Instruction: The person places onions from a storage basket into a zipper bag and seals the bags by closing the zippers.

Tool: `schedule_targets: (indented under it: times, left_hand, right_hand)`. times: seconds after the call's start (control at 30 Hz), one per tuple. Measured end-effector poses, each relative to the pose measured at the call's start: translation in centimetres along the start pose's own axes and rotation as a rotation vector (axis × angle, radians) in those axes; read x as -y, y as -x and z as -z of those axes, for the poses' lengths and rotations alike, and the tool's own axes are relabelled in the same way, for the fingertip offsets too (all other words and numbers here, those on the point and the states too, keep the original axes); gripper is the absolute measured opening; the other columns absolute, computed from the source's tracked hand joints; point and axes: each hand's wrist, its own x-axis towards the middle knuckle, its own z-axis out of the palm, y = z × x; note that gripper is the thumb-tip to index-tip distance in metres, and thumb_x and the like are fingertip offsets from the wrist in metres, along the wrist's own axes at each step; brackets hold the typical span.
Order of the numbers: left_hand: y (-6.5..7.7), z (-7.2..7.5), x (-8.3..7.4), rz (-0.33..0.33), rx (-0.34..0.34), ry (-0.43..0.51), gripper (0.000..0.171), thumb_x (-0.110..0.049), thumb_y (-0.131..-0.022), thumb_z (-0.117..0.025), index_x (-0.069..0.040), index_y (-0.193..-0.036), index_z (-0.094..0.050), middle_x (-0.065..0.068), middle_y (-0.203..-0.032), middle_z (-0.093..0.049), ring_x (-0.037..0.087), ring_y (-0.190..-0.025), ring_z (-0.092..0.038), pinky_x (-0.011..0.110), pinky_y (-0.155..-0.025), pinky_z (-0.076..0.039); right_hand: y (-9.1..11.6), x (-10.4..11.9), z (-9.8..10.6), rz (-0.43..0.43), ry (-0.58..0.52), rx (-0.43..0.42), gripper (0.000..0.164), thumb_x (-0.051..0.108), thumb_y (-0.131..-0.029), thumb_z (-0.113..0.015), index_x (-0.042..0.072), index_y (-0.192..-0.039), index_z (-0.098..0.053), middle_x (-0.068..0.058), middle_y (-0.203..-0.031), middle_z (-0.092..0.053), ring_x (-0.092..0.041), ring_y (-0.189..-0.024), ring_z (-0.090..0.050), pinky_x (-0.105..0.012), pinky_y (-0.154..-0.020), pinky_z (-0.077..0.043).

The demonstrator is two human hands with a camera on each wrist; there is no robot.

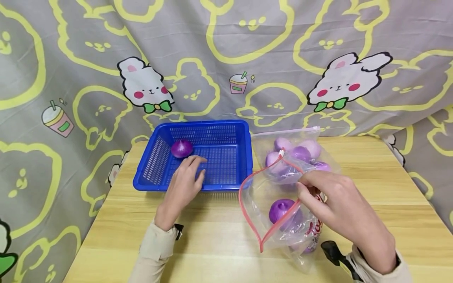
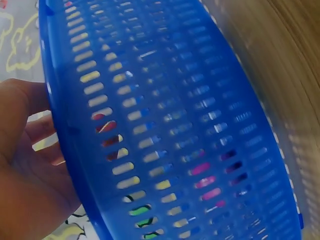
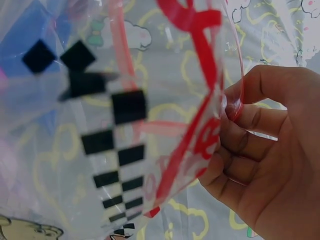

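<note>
A purple onion (image 1: 182,149) lies in the far left part of a blue plastic basket (image 1: 141,182). Over the basket's near side reaches my left hand (image 1: 185,177), fingers loosely bent, near the onion and holding nothing. In the left wrist view that hand (image 2: 30,145) shows behind the slotted wall of the basket (image 2: 165,100). My right hand (image 1: 336,200) pinches the red-zip edge of a clear bag (image 1: 258,204), whose mouth gapes toward the basket. Inside the bag is an onion (image 1: 279,210), with another purple shape low down. The right wrist view shows checkered print on the bag (image 3: 127,107).
Behind the held bag, against the curtain (image 1: 276,39), a second clear zip bag (image 1: 262,137) contains several paler-looking onions. Both bags stand to the right of the basket on a wooden table (image 1: 219,243).
</note>
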Motion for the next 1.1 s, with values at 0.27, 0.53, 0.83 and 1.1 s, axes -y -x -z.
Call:
schedule_targets:
  times: [0.27, 0.53, 0.83, 1.1]
  left_hand:
    - [-0.5, -0.1, 1.9, 0.042, -0.007, -0.019, 0.027, -0.004, -0.089, -0.070, -0.003, -0.116, -0.065, 0.015, -0.118, -0.063, 0.035, -0.108, -0.060, 0.052, -0.089, -0.052]
    - [-1.2, 0.3, 4.4, 0.116, 0.029, -0.036, 0.033, -0.005, -0.089, -0.070, 0.000, -0.121, -0.062, 0.021, -0.122, -0.059, 0.042, -0.110, -0.056, 0.056, -0.092, -0.049]
    - [-2.7, 0.4, 6.9, 0.225, 0.132, -0.110, 0.046, -0.008, -0.088, -0.070, 0.005, -0.130, -0.054, 0.030, -0.137, -0.047, 0.049, -0.120, -0.048, 0.062, -0.099, -0.043]
    - [-3.9, -0.4, 8.2, 0.363, 0.356, -0.110, 0.081, -0.010, -0.090, -0.069, -0.002, -0.155, -0.023, 0.032, -0.157, -0.013, 0.057, -0.138, -0.024, 0.068, -0.105, -0.033]
  right_hand:
    - [0.0, 0.1, 0.1, 0.008, 0.015, 0.010, 0.025, 0.003, -0.082, -0.066, 0.027, -0.078, -0.061, 0.020, -0.071, -0.050, 0.001, -0.065, -0.046, -0.014, -0.059, -0.039]
    - [0.0, 0.3, 0.1, -0.002, 0.010, 0.015, 0.024, 0.003, -0.083, -0.066, 0.026, -0.078, -0.062, 0.020, -0.071, -0.051, 0.001, -0.065, -0.047, -0.014, -0.059, -0.039]
    - [-0.1, 0.3, 0.0, -0.003, 0.018, 0.023, 0.023, 0.004, -0.083, -0.066, 0.026, -0.079, -0.061, 0.019, -0.070, -0.048, 0.000, -0.063, -0.045, -0.013, -0.058, -0.037]
    - [-0.3, 0.3, 0.0, -0.003, 0.038, 0.039, 0.025, 0.004, -0.084, -0.064, 0.027, -0.076, -0.058, 0.019, -0.067, -0.043, 0.000, -0.060, -0.041, -0.013, -0.055, -0.033]
